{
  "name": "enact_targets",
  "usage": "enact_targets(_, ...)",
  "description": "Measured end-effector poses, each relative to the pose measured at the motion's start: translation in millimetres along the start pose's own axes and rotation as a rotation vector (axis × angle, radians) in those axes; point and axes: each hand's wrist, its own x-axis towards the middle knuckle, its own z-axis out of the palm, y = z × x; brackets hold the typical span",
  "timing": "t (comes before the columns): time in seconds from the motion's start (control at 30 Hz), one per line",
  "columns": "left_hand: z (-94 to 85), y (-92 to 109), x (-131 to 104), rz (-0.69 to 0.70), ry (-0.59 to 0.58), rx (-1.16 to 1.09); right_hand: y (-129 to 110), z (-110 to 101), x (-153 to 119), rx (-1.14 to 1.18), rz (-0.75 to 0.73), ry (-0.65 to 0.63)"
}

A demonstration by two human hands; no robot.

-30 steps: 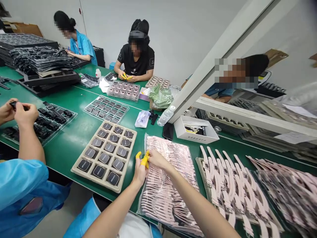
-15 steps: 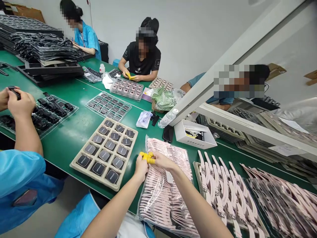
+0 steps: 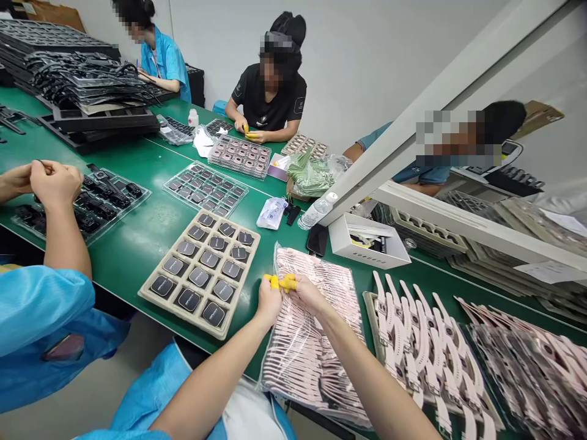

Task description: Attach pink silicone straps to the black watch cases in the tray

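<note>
My left hand (image 3: 269,300) and my right hand (image 3: 308,294) meet over the top left part of a clear bag of pink watch straps (image 3: 316,342). Yellow finger cots cover fingertips on both. The fingers of each hand are closed and pressed together; whatever lies between them, if anything, is too small or hidden to make out. Just left of my hands is a beige tray (image 3: 219,330) with rows of square dark watch faces (image 3: 188,299) in its pockets. To the right, pink-strapped watches (image 3: 424,342) lie across another tray.
More pink straps (image 3: 527,360) sit at far right. Behind the bag are a phone (image 3: 317,240), a white box (image 3: 367,247) and a water bottle (image 3: 316,211). A co-worker's hands (image 3: 55,180) work at left beside black watches (image 3: 105,195). A slanted white frame (image 3: 413,104) crosses the right.
The view has shifted slightly, so the table things sit a little further right. My hands stay together above the bag, fingers slightly rearranged. The left co-worker's hands have moved a little.
</note>
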Motion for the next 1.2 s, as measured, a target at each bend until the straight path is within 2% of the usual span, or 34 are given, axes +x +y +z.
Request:
enact_targets(0.1,-1.5,-1.1,0.3,0.035,0.042,0.069,1.7,-5.1,-10.7,0.028,-0.057,0.105)
enact_targets(0.2,-2.5,0.2,-1.7,0.075,0.069,0.140,-10.0,-22.2,-28.0,0.003,-0.146,0.228)
enact_targets(0.4,-2.6,7.0,-8.3,0.152,0.020,0.240,-74.4,-89.6,-80.8,0.056,-0.465,0.570)
enact_targets(0.5,-4.9,11.6,-16.3,0.211,-0.019,0.279,-95.5,-112.6,-104.0,0.086,-0.556,0.651)
enact_targets(0.53,-6.3,14.0,-19.9,0.280,-0.029,0.316,-97.0,-114.0,-108.2,0.064,-0.544,0.644)
enact_targets(0.6,-9.4,20.5,-28.0,0.511,-0.083,0.429,-91.7,-107.2,-109.9,-0.043,-0.474,0.591)
enact_targets(0.63,-11.1,24.4,-32.4,0.643,-0.149,0.500,-85.9,-100.1,-107.5,-0.127,-0.425,0.548)
enact_targets(0.7,-14.8,32.1,-41.3,0.838,-0.359,0.660,-71.4,-82.7,-98.6,-0.334,-0.336,0.434)
enact_targets(0.77,-20.6,37.6,-50.0,0.893,-0.589,0.858,-57.4,-67.2,-88.9,-0.527,-0.288,0.352)
enact_targets(0.8,-24.8,39.0,-54.0,0.891,-0.667,0.957,-52.2,-62.0,-85.3,-0.602,-0.274,0.340)
enact_targets(0.87,-36.2,39.3,-60.5,0.874,-0.739,1.089,-46.7,-58.1,-82.6,-0.684,-0.258,0.365)
enact_targets(1.0,-63.3,36.3,-65.4,0.862,-0.754,1.032,-56.7,-75.1,-95.5,-0.696,-0.300,0.534)
enact_targets(1.07,-72.6,36.2,-64.5,0.828,-0.754,0.979,-68.0,-90.3,-106.4,-0.677,-0.375,0.702)
enact_targets(1.13,-77.3,36.8,-63.2,0.790,-0.749,0.954,-78.7,-104.3,-115.5,-0.605,-0.429,0.927)
enact_targets(1.2,-78.4,37.1,-62.5,0.785,-0.754,0.947,-85.4,-111.9,-119.4,-0.551,-0.432,1.054)
